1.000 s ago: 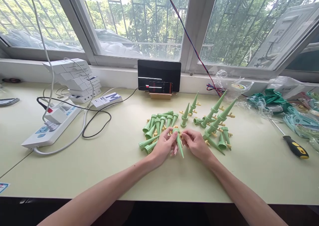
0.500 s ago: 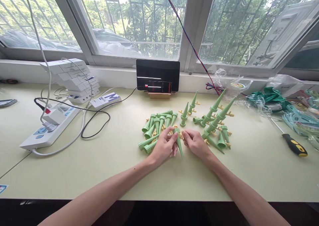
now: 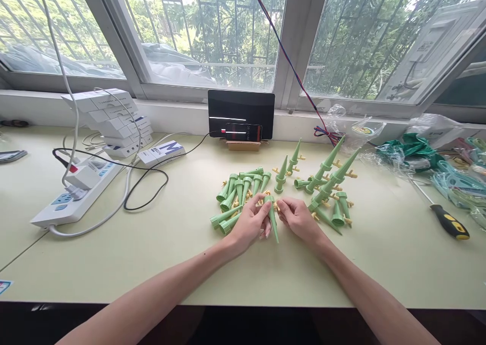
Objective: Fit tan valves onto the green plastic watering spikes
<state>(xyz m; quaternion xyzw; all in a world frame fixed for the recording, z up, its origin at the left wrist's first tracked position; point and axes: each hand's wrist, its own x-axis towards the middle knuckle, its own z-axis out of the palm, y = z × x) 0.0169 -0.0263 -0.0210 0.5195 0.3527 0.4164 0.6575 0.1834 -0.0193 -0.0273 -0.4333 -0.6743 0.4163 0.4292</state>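
My left hand [image 3: 253, 218] is closed around a green plastic plant watering spike [image 3: 272, 221], its pointed end tilted down toward me. At the spike's right side, my right hand [image 3: 296, 216] pinches a small yellow valve [image 3: 277, 206] that sits against the collar. The fingertips partly hide where valve and spike meet. Just beyond my left hand lies a heap of green spikes [image 3: 228, 203] with yellow parts among them. To the right, several spikes with yellow valves [image 3: 281, 175] stand point up, and a few others [image 3: 337, 214] lie or lean near my right hand.
A tablet [image 3: 241, 107] and a phone [image 3: 243, 132] lean at the window sill. On the left are a power strip [image 3: 76, 198], loose cables and stacked white boxes [image 3: 114, 117]. A screwdriver [image 3: 450, 222] and plastic bags [image 3: 410, 150] lie on the right.
Hardly anything differs. Both hands keep their hold on the spike and valve, with the spike's tip shifted very slightly.
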